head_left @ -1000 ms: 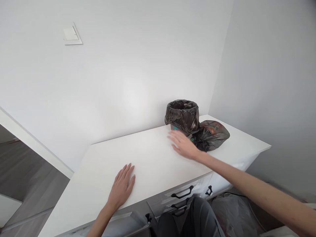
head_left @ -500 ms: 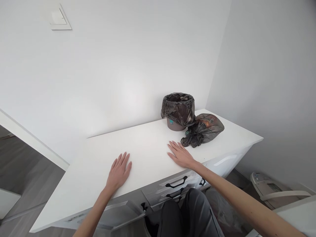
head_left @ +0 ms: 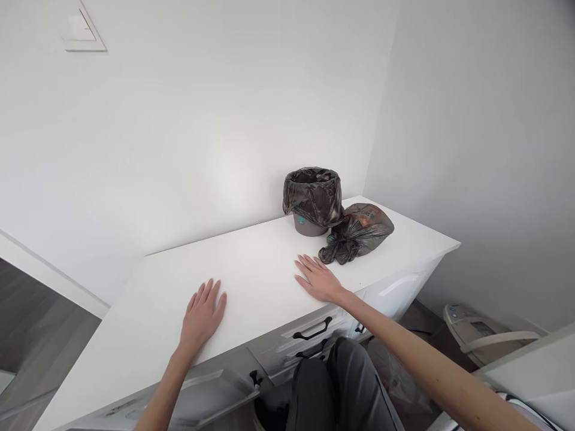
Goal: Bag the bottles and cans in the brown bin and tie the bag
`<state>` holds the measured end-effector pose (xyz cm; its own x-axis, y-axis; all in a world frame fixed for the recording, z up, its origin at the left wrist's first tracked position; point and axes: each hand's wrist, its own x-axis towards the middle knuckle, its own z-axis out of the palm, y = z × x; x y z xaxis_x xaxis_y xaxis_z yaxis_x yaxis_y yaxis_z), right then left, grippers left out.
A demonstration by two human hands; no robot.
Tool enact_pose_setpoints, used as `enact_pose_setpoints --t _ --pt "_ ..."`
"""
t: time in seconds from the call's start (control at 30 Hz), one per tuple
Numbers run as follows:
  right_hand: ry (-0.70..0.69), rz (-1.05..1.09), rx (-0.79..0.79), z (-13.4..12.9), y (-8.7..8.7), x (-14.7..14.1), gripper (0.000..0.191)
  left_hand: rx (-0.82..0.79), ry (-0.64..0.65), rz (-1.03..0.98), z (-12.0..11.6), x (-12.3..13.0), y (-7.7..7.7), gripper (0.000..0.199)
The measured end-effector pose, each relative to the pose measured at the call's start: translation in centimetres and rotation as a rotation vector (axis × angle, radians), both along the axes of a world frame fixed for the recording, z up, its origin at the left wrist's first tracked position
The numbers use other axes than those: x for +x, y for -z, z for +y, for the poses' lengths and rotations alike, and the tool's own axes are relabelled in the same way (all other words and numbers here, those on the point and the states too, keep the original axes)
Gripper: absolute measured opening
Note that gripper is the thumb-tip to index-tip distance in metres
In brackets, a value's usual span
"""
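Observation:
My left hand [head_left: 202, 314] lies flat on the white countertop [head_left: 251, 263], fingers stretched out and holding nothing. Further right, my right hand [head_left: 320, 280] rests palm down near the front edge, also with its fingers apart. Just beyond its fingertips sits a knotted black garbage bag [head_left: 366, 230], translucent, with something orange showing through. Behind and left of that bag stands a small grey-brown trash can [head_left: 309, 226], upright, with a black liner [head_left: 314, 200] folded over its rim. What is inside the can is mostly hidden.
Below the top are white drawers with black handles [head_left: 313, 329] and a cabinet door [head_left: 202, 395]. A light switch [head_left: 84, 29] is on the wall. On the floor at right stands a beige appliance [head_left: 480, 332] with a curved handle. My knees are under the counter edge.
The view has shifted slightly, so the counter and things on it appear a little further left. Both hands stay flat on the countertop; the can and the tied bag keep their places.

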<state>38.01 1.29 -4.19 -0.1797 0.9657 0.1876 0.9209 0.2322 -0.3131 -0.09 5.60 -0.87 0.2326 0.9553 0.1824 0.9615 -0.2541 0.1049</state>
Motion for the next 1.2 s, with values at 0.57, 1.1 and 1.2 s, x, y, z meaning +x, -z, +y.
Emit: enact_pose_setpoints --t 0.57,1.1,1.2 --pt "0.011 0.021 0.016 -0.06 0.05 0.12 0.066 -0.008 -0.005 0.006 -0.09 0.19 -0.32 0.069" --pt "0.013 0.037 0.063 0.09 0.43 0.33 0.060 -0.006 -0.006 0.005 -0.22 0.37 -0.32 0.069" --pt "0.016 0.036 0.063 0.19 0.63 0.43 0.061 -0.005 -0.005 0.006 0.01 0.26 -0.11 0.069"
